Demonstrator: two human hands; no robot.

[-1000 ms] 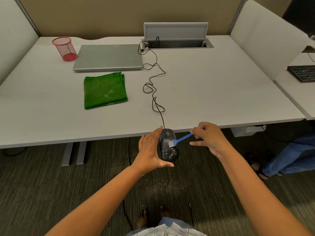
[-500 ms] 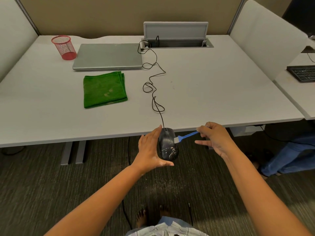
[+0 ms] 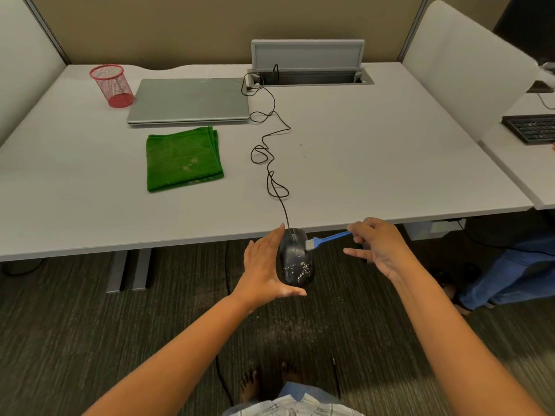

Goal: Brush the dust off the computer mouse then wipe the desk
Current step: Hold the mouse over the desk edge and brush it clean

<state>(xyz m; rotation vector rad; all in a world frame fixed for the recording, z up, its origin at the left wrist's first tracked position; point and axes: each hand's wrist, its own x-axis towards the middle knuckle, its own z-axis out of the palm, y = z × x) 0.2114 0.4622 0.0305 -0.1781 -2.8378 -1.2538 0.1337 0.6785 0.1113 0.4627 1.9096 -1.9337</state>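
While the table part hasn't been touched yet, here's how the mouse bit looks:

Mouse: black computer mouse (image 3: 295, 256) held out past the near edge of the table (image 3: 375, 163) over the carpet, pale crumbs of dust clinging to its rear half.
Left grip: left hand (image 3: 264, 265) cradles the mouse from its left side, fingers long and fairly straight up the flank, thumb hooked under the back end. A holding grip, not a squeeze.
Right grip: right hand (image 3: 378, 246) pinches the end of the blue brush (image 3: 327, 238) between thumb and curled fingers, with one finger sticking out loose.
Brush: pale bristles sit on the right shoulder of the mouse, near the buttons.
Cable: black cord (image 3: 270, 151) snakes in loose loops back across the table to the cable hatch (image 3: 309, 76), so there's slack.
Handling: I'd guess it's light, hard and smooth plastic — a bit slippery, so side walls plus thumb underneath is the spot to hold, off the buttons. The cord will tug if it's pulled further out.
Cloth: folded green cloth (image 3: 183, 159) lies untouched on the table, just in front of the closed laptop (image 3: 189, 100) — soft, easy to bunch up.
Other: red mesh cup (image 3: 111, 85) at far left.
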